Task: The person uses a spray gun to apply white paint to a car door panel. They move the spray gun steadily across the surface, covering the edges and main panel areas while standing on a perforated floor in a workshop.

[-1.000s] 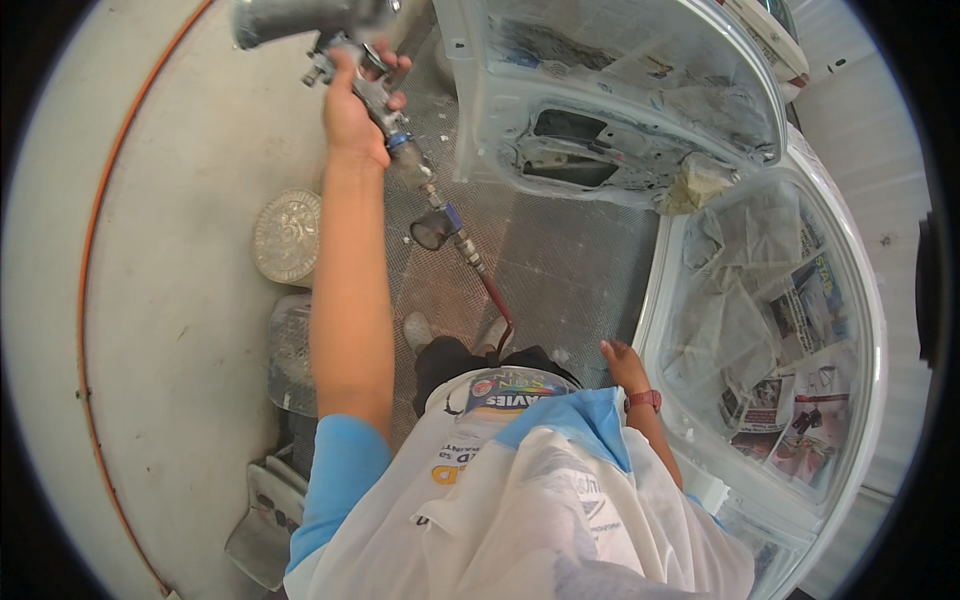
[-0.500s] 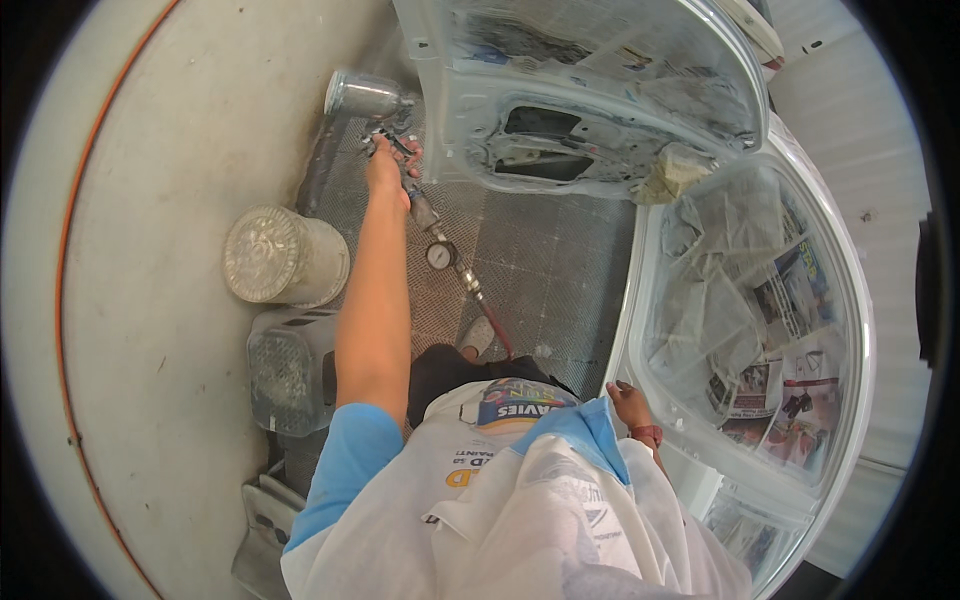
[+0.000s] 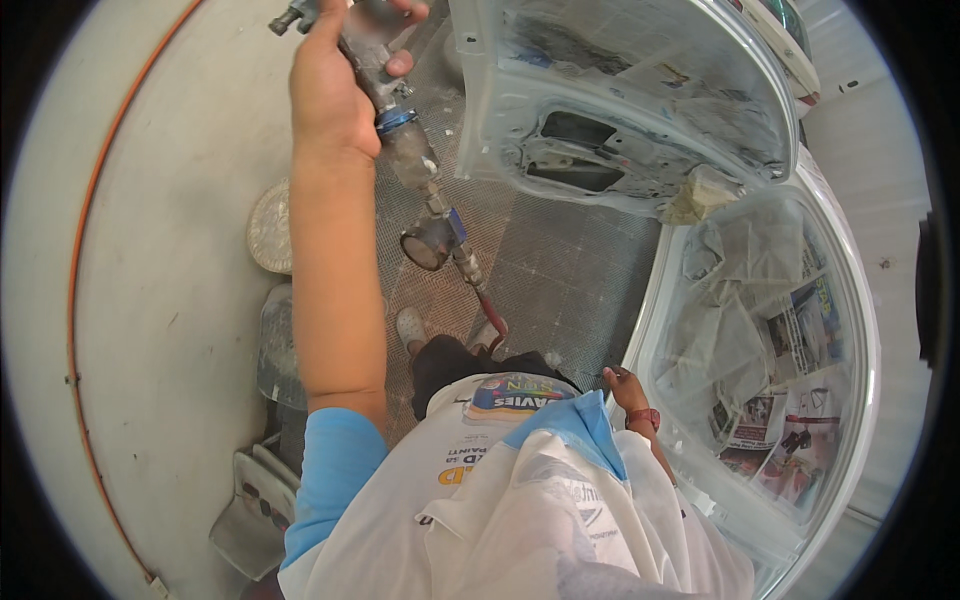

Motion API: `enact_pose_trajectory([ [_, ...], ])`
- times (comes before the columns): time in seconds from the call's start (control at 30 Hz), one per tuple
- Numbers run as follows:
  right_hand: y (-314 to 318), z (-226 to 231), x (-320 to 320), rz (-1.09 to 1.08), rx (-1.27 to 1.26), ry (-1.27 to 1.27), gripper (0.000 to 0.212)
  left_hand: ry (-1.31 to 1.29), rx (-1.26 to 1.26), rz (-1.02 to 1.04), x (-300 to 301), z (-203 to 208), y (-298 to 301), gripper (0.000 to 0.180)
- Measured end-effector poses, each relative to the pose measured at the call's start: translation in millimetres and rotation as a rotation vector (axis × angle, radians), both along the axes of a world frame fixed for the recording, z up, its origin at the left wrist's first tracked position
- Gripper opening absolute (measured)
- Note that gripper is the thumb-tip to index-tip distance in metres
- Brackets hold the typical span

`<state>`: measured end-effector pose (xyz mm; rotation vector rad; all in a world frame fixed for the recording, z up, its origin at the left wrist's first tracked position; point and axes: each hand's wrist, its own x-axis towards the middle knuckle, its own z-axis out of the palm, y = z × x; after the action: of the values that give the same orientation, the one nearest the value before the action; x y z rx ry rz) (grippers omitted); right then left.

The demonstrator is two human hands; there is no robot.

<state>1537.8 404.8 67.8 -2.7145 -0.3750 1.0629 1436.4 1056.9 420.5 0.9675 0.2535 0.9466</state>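
The left hand (image 3: pixel 332 105) grips a spray gun (image 3: pixel 373 78).
The right hand (image 3: pixel 627 391) is near a white car panel (image 3: pixel 700 465); I cannot tell if it is open.

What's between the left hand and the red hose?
Head view: from the left hand, a blue ring, cloudy cylinder, round gauge with metal fittings, then the red hose.

Gripping a grey metal spray gun (image 3: pixel 368 68) in the bare left hand (image 3: pixel 325 95), upper left.
Hanging the bare right hand (image 3: pixel 627 390) near a curved white car panel (image 3: pixel 692 452), centre right.
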Motion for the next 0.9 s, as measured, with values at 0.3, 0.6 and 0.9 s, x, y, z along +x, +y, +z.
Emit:
enact_pose_trajectory([
  [0.3,-10.7,-2.4,-3.4,-0.096,-0.031,0.12,0.082,0.005,-0.198,-0.044,24.6,-86.5,-23.7,0.064],
  [0.6,-33.8,-3.0,-9.1,-0.18,-0.01,0.105,0.08,0.294,-0.558,0.101,103.3,-246.6,-50.6,0.061],
  [0.9,95.3,35.6,0.8,-0.393,0.535,-0.07,0.064,0.66,-0.437,0.154,85.3,-305.9,-103.7,0.074],
])
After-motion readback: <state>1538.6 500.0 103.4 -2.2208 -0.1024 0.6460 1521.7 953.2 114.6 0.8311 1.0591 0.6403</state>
